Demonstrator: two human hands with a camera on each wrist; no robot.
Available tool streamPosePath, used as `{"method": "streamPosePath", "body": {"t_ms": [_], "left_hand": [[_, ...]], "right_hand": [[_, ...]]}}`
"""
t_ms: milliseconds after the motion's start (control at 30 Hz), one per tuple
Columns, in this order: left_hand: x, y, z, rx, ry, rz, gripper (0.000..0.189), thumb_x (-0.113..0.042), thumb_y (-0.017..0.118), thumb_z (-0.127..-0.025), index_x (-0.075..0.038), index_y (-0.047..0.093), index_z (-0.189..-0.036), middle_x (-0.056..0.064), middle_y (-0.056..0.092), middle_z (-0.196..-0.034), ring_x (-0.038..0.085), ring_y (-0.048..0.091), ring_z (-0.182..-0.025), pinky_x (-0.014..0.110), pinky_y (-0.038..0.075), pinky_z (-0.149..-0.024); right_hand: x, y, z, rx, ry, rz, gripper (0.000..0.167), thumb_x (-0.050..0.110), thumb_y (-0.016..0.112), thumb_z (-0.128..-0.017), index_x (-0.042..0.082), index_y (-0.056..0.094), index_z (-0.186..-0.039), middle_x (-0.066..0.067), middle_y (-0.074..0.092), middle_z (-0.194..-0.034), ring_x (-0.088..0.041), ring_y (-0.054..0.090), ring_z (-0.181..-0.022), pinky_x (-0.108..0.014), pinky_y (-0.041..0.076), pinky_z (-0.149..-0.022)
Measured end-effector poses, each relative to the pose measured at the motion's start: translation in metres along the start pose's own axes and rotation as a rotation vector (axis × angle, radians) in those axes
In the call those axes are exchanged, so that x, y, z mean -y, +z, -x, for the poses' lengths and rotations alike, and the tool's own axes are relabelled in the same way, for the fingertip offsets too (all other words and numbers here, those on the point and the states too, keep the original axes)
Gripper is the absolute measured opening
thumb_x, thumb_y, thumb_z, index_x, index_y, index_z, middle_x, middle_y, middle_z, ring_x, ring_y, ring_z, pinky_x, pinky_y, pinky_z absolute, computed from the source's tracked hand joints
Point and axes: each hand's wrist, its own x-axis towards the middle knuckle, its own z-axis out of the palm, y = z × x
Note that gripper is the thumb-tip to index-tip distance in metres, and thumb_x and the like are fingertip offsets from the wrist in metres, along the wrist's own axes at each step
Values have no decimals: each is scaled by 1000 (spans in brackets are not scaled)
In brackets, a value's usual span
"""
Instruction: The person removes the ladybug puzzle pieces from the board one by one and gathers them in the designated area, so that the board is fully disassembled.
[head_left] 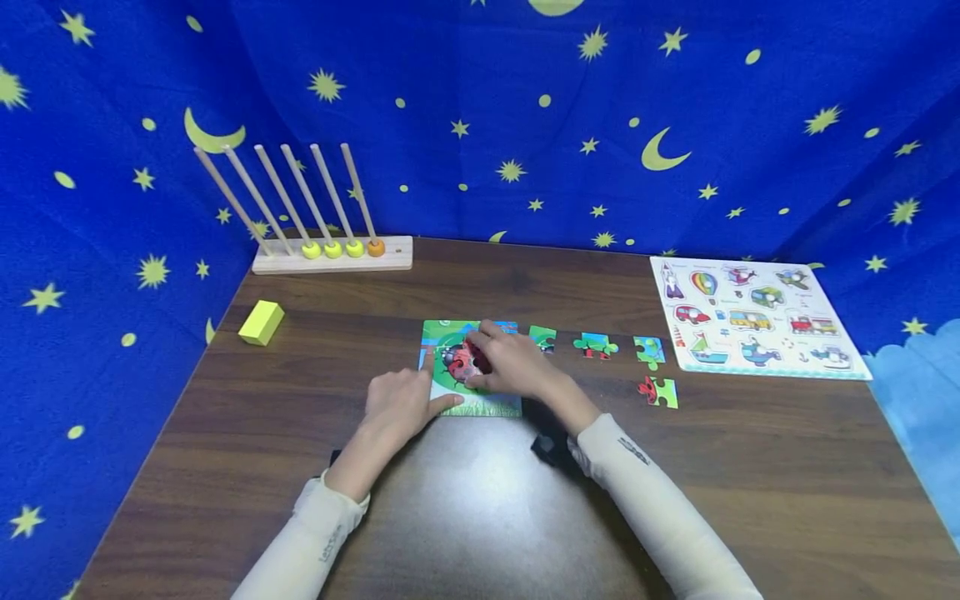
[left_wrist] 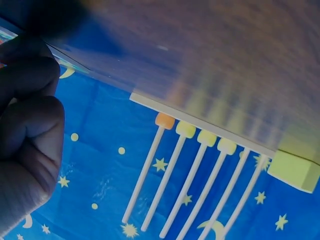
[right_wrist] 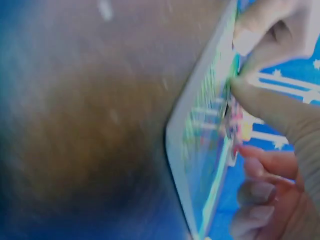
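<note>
Four loose jigsaw pieces [head_left: 596, 345] lay on the counter [head_left: 750, 475], to the right of your ladybug puzzle [head_left: 483, 408]. They sat apart from each other, perhaps so you could see each one and pick it up easily. The ladybug puzzle was flat and right in front of you, where your arms could both reach it. Your left hand [head_left: 399, 402] had its thumb and pointing finger spread wide. The thumb lay on the bottom left of the puzzle and the finger ran along the left edge, likely to stop it from sliding. Your right hand [head_left: 516, 364] was narrow. It seemed to pinch a red ladybug piece [head_left: 481, 359], maybe because a small, thin piece was easiest to hold by its sides. Your fingers hid part of it, so I couldn't tell if it was all the way down. The wooden rod stand [head_left: 337, 264], the yellow block [head_left: 261, 323] and the vehicle peg puzzle [head_left: 795, 370] were farther off, out of your arms' way.
</note>
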Motion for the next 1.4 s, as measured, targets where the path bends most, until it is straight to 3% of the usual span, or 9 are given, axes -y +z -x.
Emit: {"method": "streamPosePath", "body": {"t_ms": [233, 633, 733, 867, 967, 1067, 1267, 1400], "left_hand": [[-3, 1, 1, -6, 11, 8, 100, -70, 60, -85, -6, 30, -156, 2, 48, -51, 17, 45, -48, 32, 37, -44], [-2, 4, 3, -15, 27, 25, 98, -70, 60, -85, -6, 32, -155, 1, 46, -50, 15, 42, -47, 31, 35, -43], [-2, 4, 3, -13, 25, 30, 97, -70, 60, -85, -6, 33, -154, 1, 46, -51, 16, 44, -47, 31, 36, -43], [0, 4, 1, -5, 18, 38, 95, -70, 59, -86, -8, 35, -154, 1, 47, -52, 15, 43, -47, 31, 36, -43], [2, 5, 1, -5, 17, 45, 94, -70, 59, -86, -8, 36, -154, 1, 47, -52, 15, 43, -47, 31, 36, -43], [4, 5, 1, -11, 20, 49, 94, -69, 59, -86, -8, 35, -154, 0, 46, -51, 14, 41, -47, 31, 35, -43], [4, 6, 2, -24, 26, 56, 94, -69, 59, -87, -9, 33, -155, -3, 36, -49, 11, 30, -47, 29, 28, -41], [3, 7, 3, -35, 35, 62, 94, -68, 60, -87, -8, 34, -154, -3, 35, -49, 12, 31, -47, 29, 28, -41]], "right_hand": [[-12, 0, -4, 125, 38, -139, 66, 43, 83, -77, 9, 63, -130, -4, 60, -106, -15, 54, -85, -30, 45, -71], [-14, 2, 2, 41, -1, -80, 65, 49, 84, -72, 9, 67, -120, -3, 59, -102, -13, 55, -79, -29, 47, -67], [-16, -1, 8, 35, 2, -54, 71, 52, 83, -73, 7, 65, -125, -10, 64, -117, -20, 64, -96, -36, 54, -77], [-17, -7, 16, 28, 24, -40, 76, 53, 83, -73, 7, 63, -130, -18, 59, -136, -29, 62, -118, -44, 54, -89], [-20, -12, 23, 10, 19, -47, 74, 52, 84, -72, 7, 64, -127, -12, 63, -123, -23, 65, -95, -37, 54, -74], [-22, -15, 30, -9, 11, -53, 69, 51, 85, -72, 9, 65, -123, -6, 59, -107, -15, 53, -73, -31, 45, -60], [-31, -20, 46, -25, 38, -52, 74, 52, 86, -69, 9, 65, -126, -4, 60, -109, -14, 53, -74, -30, 45, -60], [-38, -22, 58, -25, 60, -67, 74, 51, 87, -69, 9, 65, -126, -1, 56, -98, -11, 47, -69, -26, 37, -54]]}}
